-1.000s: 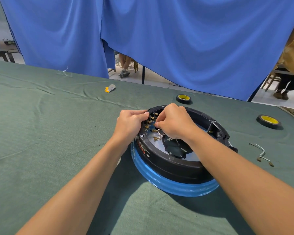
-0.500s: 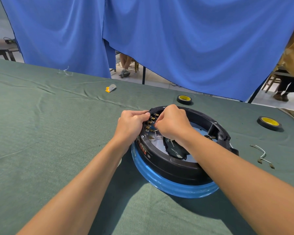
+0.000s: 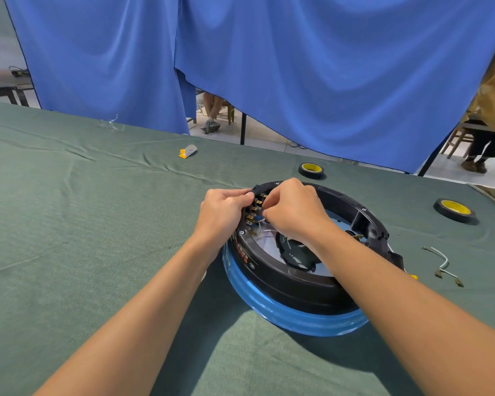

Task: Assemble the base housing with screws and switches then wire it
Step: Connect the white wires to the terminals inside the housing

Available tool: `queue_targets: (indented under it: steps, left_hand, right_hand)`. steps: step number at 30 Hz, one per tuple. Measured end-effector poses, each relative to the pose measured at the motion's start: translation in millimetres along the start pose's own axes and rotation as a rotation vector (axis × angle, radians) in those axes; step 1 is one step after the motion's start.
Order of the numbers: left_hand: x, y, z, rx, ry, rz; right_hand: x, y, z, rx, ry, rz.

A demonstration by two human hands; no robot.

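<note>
Head view: the housing (image 3: 297, 284), a black ring seated on a blue band, lies on the worktop (image 3: 83, 252) under both forearms, and the work is at its far left rim. There the left hand (image 3: 223, 212) has its fingers curled over the outside of the rim, gripping it. The right hand (image 3: 295, 212), just beside it on the inner side, is bunched, with its fingertips pinching what appears to be the end of the white wire (image 3: 261, 225). The connector itself is hidden under those fingers. Between the two hands stands a row of brass terminals (image 3: 252, 215), so the step looks to be seating a wire end on one tab. To do it well, the left hand should brace the rim squarely against the push so the housing does not slide on the cloth. The right hand should line the connector up straight with its tab, press along the tab rather than across it, and take care not to bend the neighbouring tabs. The slack below the right hand wants to lie flat inside the ring. Well to the right of the right hand lie spare wires (image 3: 446, 261), handy for the next tabs. Farther off sit a tape roll (image 3: 454, 210) and, beyond the hands, a second roll (image 3: 311, 170).
</note>
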State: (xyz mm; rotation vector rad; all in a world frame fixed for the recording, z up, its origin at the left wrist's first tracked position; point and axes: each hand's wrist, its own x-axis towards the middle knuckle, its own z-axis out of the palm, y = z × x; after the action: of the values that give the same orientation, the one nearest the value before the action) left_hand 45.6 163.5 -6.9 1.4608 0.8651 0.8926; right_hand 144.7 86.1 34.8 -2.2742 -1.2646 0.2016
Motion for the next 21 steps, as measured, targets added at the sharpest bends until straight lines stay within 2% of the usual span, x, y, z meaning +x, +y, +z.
queue_targets:
  steps: [7,10,13,18,21]
  left_hand:
    - [0,-1,0,0.005,0.000,0.003]
    - [-1,-1,-1,0.006,-0.005,0.008]
    - [-1,1,-1,0.007,-0.007,0.010]
    - [-1,1,0,-0.003,0.001,0.002]
    - [-1,1,0,-0.001,0.005,0.009]
  right_hand:
    - [2,2,-1,0.138,0.021,0.057]
    - [-2,3,-2,0.099,-0.013,0.002]
    - [-6,5,-6,0.006,0.050,-0.088]
    - [-10,4,-12,0.061,-0.073,-0.199]
    - [-7,5,-10,0.133,-0.066,-0.207]
